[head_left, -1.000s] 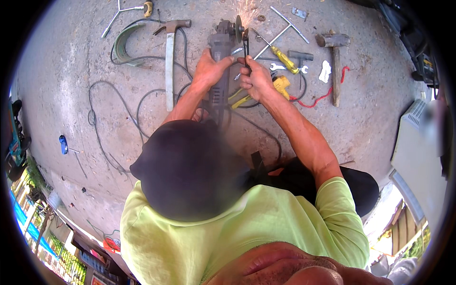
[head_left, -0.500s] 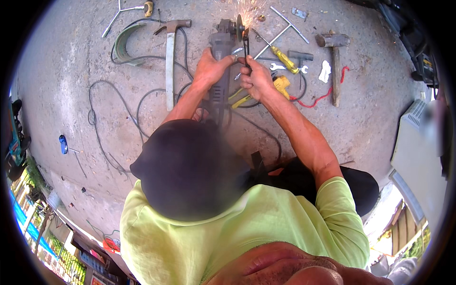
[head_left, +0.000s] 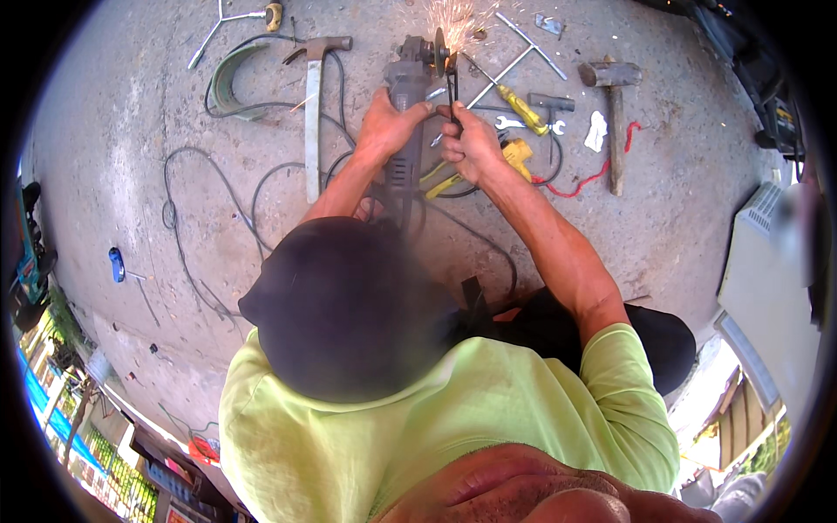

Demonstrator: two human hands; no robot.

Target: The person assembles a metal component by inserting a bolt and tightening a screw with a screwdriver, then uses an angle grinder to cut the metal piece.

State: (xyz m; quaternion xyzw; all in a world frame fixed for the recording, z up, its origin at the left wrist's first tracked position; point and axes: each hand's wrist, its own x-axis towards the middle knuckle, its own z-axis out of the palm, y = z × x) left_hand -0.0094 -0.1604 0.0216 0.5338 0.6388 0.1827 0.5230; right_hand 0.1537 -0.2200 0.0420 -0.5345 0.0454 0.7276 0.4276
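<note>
My left hand (head_left: 384, 125) is wrapped round the body of a dark grey angle grinder (head_left: 406, 91) lying on the concrete. The grinder's disc (head_left: 441, 54) throws a spray of orange sparks (head_left: 455, 19) away from me. Closed round a black, two-legged tool that looks like pliers (head_left: 452, 85), my right hand (head_left: 473, 142) keeps its far end against or very close to the disc. Whether a small piece sits in that end cannot be made out. The grinder's rear is partly hidden by a dark cap below it.
Left of the grinder lie a claw hammer (head_left: 312, 122), a curved green metal piece (head_left: 234, 83) and looped black cable (head_left: 174, 187). To the right are a yellow-handled screwdriver (head_left: 523, 109), a T-shaped wrench (head_left: 531, 48), an open-end spanner (head_left: 510, 123), a yellow tool (head_left: 517, 157) and a wooden-handled mallet (head_left: 615, 122).
The spray of sparks has grown broader and brighter, with a streak near the claw hammer. Both hands, the grinder and the black tool stay almost in place.
</note>
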